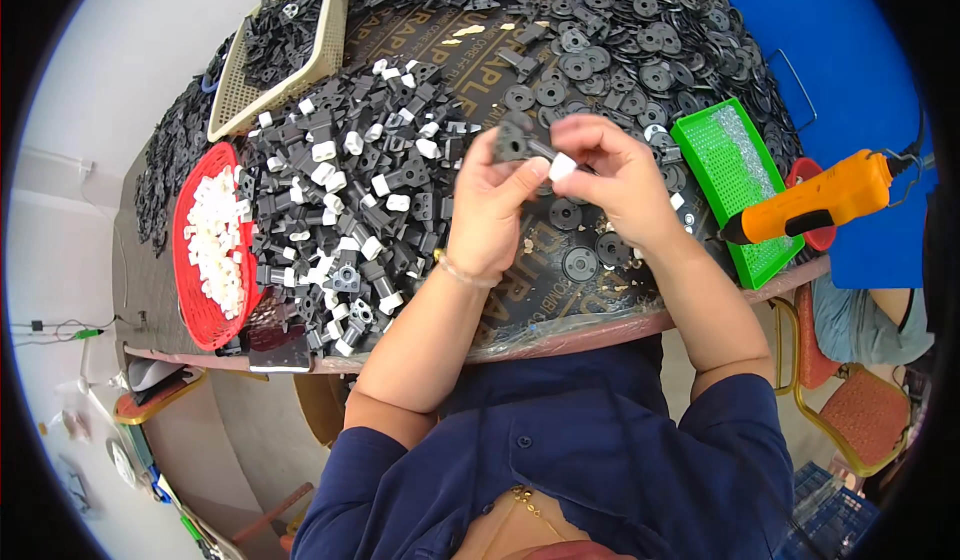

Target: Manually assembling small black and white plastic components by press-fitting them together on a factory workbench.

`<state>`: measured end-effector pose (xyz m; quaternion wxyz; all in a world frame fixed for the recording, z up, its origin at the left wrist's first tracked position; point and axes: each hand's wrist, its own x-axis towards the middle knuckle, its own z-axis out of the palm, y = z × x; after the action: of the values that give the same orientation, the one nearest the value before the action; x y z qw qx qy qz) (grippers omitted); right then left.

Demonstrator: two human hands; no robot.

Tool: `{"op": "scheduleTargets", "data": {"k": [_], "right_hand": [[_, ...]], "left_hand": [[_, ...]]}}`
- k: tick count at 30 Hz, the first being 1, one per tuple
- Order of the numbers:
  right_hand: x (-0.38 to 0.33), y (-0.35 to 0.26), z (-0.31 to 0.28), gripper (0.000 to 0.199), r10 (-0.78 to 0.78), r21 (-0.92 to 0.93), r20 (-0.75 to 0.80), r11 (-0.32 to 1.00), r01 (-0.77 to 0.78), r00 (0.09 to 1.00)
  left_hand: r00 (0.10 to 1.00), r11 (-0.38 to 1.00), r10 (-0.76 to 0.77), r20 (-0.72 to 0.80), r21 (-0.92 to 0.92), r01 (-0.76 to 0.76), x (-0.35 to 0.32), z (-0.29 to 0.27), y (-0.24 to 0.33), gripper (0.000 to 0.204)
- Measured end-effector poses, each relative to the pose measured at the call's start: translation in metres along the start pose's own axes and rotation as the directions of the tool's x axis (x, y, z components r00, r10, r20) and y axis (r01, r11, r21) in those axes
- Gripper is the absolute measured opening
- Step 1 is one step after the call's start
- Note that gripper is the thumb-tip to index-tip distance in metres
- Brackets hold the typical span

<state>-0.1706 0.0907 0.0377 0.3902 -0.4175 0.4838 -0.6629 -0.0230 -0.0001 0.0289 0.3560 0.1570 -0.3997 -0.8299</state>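
Observation:
Above the middle of the table, my left hand holds a black plastic part with a round hole, its thumb stretched toward a small white cap. From the other side, my right hand curls around the cap, its thumb touching the underside; the upper fingertips are blurred by motion. The cap sits at the end of the part's short stem, though whether it is fully seated I cannot tell. To the left lies a heap of black parts, many with white caps. Loose black discs lie below my hands.
A red basket of white caps and a beige basket of black parts stand left. On the right, an orange electric screwdriver lies across a green tray with small clear pieces. Black discs pile up behind. A blue bin stands right.

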Motion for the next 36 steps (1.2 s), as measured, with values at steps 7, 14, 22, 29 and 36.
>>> {"op": "scheduleTargets", "data": {"k": [7,14,22,29,36], "right_hand": [[0.026,-0.047,0.015,0.08,-0.007,-0.304,0.221,0.95,0.076,0.975],[0.077,-0.04,0.145,0.069,-0.326,-0.476,0.47,0.689,0.547,0.82],[0.156,0.009,0.236,0.086,-0.34,-0.663,0.627,0.24,0.709,0.701],[0.122,-0.026,0.088,0.048,-0.094,-0.864,0.479,0.123,0.488,0.873],[0.018,-0.032,-0.074,0.035,0.029,-0.97,-0.224,-0.104,-0.22,0.974]], "left_hand": [[0.933,0.867,-0.214,0.29,-0.385,0.318,-0.007,0.003,-0.017,0.047],[0.952,0.803,-0.296,0.076,-0.521,0.291,0.0,-0.04,-0.046,0.055],[0.937,0.647,-0.108,0.331,-0.692,0.319,0.01,-0.058,-0.048,0.053],[0.959,0.904,-0.212,-0.188,-0.41,0.119,0.009,-0.027,-0.031,0.03],[0.969,0.981,-0.112,-0.222,-0.181,0.072,0.0,-0.004,-0.021,0.024]]}}
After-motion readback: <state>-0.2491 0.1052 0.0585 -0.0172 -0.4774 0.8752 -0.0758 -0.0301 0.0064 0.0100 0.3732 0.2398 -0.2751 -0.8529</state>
